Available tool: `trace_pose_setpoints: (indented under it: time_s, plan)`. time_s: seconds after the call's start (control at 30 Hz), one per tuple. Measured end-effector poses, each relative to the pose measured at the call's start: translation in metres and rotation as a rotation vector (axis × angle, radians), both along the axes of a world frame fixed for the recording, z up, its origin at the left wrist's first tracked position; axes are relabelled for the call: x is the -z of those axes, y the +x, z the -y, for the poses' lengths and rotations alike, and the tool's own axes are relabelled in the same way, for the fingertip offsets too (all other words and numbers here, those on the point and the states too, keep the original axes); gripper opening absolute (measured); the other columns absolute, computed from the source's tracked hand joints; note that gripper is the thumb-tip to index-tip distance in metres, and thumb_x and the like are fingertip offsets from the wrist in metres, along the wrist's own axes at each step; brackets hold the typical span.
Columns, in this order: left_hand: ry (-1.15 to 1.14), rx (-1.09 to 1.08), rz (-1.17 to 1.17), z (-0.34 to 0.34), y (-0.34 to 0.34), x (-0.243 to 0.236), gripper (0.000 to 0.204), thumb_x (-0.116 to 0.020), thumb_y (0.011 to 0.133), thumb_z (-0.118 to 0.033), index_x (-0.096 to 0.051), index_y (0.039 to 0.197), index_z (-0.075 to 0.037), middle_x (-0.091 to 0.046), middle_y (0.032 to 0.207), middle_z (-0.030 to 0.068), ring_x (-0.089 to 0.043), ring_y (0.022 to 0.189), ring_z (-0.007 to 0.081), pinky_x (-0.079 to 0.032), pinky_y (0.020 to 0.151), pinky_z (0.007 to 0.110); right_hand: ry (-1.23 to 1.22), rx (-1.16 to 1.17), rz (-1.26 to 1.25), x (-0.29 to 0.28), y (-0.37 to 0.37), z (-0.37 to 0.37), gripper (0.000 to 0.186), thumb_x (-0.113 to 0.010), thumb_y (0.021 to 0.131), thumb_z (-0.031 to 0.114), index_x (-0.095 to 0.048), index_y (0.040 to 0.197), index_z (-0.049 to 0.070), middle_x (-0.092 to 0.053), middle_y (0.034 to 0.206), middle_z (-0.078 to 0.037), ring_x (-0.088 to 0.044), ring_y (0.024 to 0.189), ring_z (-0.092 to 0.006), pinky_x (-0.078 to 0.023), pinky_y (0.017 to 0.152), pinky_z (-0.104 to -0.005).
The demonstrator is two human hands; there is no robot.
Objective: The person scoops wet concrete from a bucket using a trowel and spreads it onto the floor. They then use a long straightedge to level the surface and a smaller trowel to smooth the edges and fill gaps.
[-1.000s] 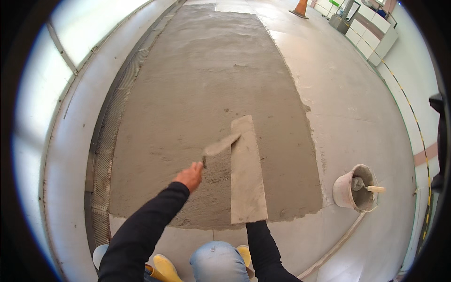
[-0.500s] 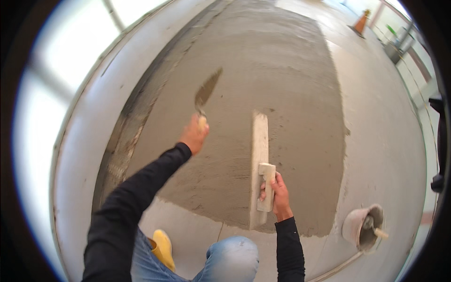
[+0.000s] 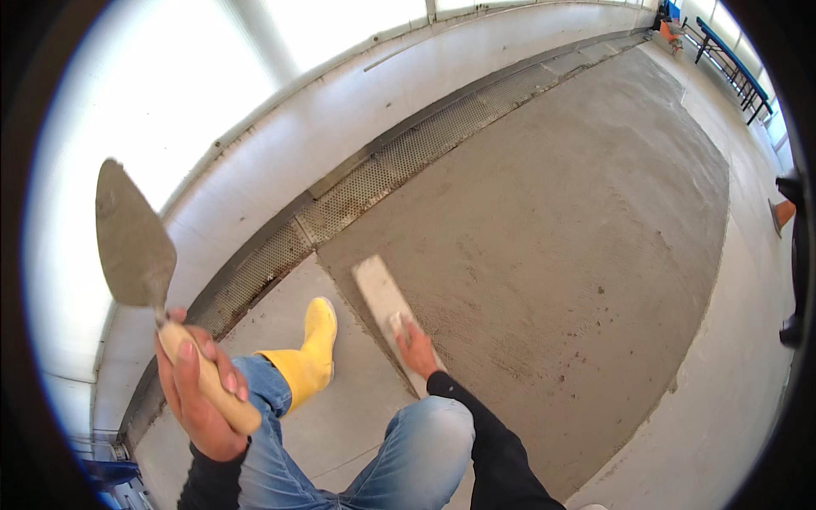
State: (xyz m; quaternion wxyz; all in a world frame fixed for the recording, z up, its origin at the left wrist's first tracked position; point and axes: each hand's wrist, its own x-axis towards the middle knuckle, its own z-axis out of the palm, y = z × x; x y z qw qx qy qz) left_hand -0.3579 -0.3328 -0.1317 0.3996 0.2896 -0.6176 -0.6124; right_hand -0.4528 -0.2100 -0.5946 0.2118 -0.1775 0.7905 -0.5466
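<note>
My left hand holds a pointing trowel by its wooden handle, raised at the left with the cement-smeared blade upward. My right hand grips the back of a long, pale rectangular float, which rests on the grey wet cement along its near left edge. A bare slab borders the cement there, with my yellow rubber boot on it. My bent knee is just below the float.
A perforated metal channel runs along a low white wall under translucent panels. At the far right stand a long blue frame and orange objects. An orange cone shows at the right edge, beside pale flooring.
The view has swung left toward the wall and channel. The trowel has risen and come closer to me at the left. The float has moved to the cement's edge beside the boot.
</note>
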Motion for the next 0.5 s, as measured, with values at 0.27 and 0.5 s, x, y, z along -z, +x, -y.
trace_pose_setpoints:
  time_s: [0.27,0.5]
  plan:
    - [0.279,0.11,0.033,0.019,0.02,0.033,0.044,-0.057,0.104,-0.025,-0.044,0.141,-0.004,-0.052,0.099,0.0054,-0.051,0.066,0.013,-0.046,0.053,0.026,0.252,0.482,-0.169,0.036,-0.141,-0.086,0.047,-0.058,0.105,0.025,-0.054,0.146,0.002,-0.058,0.086,-0.01,-0.057,0.075,-0.0204,-0.049,0.065,-0.0361]
    - [0.505,0.212,-0.056,0.047,0.02,0.028,0.038,-0.056,0.106,-0.02,-0.041,0.138,-0.006,-0.056,0.104,0.0118,-0.059,0.068,0.0211,-0.053,0.054,0.032,-0.03,1.16,0.162,-0.009,-0.165,-0.207,0.032,-0.057,0.107,0.023,-0.059,0.132,0.003,-0.055,0.072,-0.001,-0.053,0.056,-0.0095,-0.045,0.047,-0.0288]
